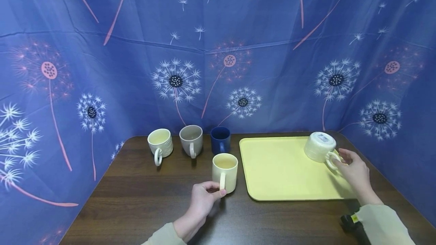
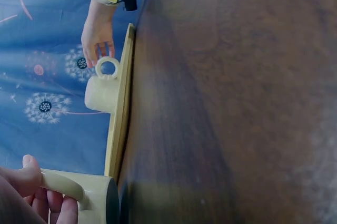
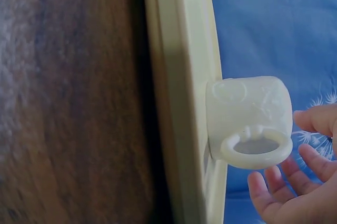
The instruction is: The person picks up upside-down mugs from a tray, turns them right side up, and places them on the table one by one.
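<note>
My left hand [image 1: 201, 199] pinches the handle of a pale yellow mug [image 1: 230, 173], which is upright with its base close over the table. In the left wrist view the thumb and curled fingers are on that handle. An embossed white mug [image 1: 315, 149] sits upside down at the right end of a yellow tray [image 1: 279, 173], its handle toward me. Close by that handle is my right hand [image 1: 355, 173]. In the right wrist view its spread fingers [image 3: 303, 179] surround the handle side of the white mug with nothing held between them.
Along the back left of the brown table [image 1: 136, 207] stand another embossed white mug [image 1: 165, 146], a grey mug [image 1: 187, 143] and a dark blue mug [image 1: 218, 144], all upright. A blue dandelion-print cloth [image 1: 272, 67] hangs behind and on both sides.
</note>
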Demonstrator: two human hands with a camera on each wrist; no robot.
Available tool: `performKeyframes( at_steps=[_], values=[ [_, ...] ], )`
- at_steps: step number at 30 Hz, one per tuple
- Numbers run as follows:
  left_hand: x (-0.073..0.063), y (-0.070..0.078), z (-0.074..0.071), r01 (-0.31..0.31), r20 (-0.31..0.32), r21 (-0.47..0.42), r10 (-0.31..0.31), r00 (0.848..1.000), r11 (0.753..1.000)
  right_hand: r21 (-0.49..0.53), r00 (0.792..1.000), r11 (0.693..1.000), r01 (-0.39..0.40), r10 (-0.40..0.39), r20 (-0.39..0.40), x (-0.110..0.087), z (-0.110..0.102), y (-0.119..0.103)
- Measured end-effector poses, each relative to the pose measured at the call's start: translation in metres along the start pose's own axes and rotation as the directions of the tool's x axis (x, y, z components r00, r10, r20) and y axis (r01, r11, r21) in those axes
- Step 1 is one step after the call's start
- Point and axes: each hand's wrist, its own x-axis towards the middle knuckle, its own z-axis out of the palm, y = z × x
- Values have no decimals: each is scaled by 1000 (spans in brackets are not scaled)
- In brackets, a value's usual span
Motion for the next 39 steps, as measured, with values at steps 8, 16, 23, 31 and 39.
performKeyframes(
  at_steps=[8, 16, 23, 31, 39],
  values=[
    [0, -2, -2, 68, 35, 14, -68, 997, 998, -26, 999, 1000, 8, -9, -32, 2, 7, 11],
    [-4, -4, -2, 87, 85, 47, -91, 992, 995, -55, 997, 997, -52, 49, -64, 3, 11, 18],
    [-7, -5, -1, 88, 134, 79, -98, 986, 993, -74, 994, 993, -93, 88, -62, 2, 11, 21],
    [-6, -4, -2, 53, 164, 122, -73, 984, 991, -94, 996, 993, -72, 66, -66, -1, 10, 20],
    [-6, -1, -4, 34, 200, 125, -58, 978, 992, -82, 997, 995, -51, 45, -69, 1, 7, 20]
  ],
)
